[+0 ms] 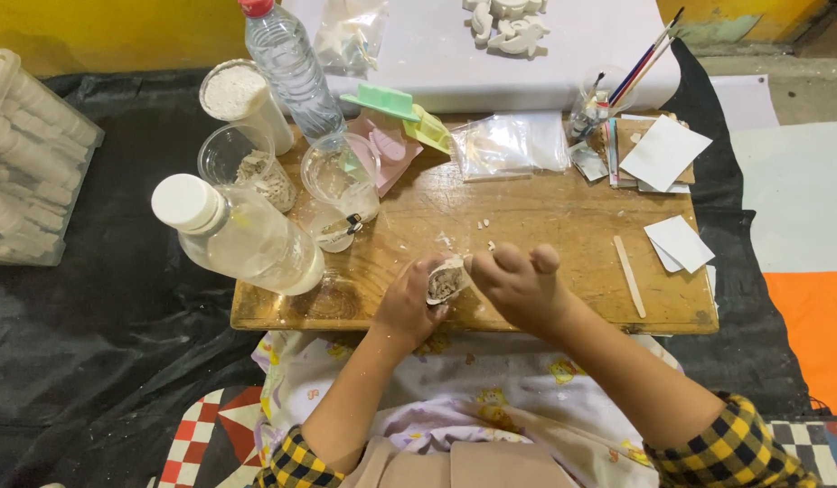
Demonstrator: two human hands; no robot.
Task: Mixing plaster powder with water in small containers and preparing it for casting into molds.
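Over the near edge of a low wooden board [545, 217], both my hands meet around a small white mould piece [446, 280] that is crusted with greyish plaster. My left hand [408, 303] grips it from below and behind. My right hand [520, 282] pinches its right end with thumb and forefinger, the other fingers lifted. Small white crumbs lie on the board just beyond the hands.
At the left stand a white-capped bottle [242, 237], a clear water bottle [292, 68], plastic cups [249, 164] and a tub of white powder [242, 98]. A wooden stick [629, 276], paper squares [679, 242], brushes in a cup [608, 95] and plastic bags [509, 145] lie to the right and behind.
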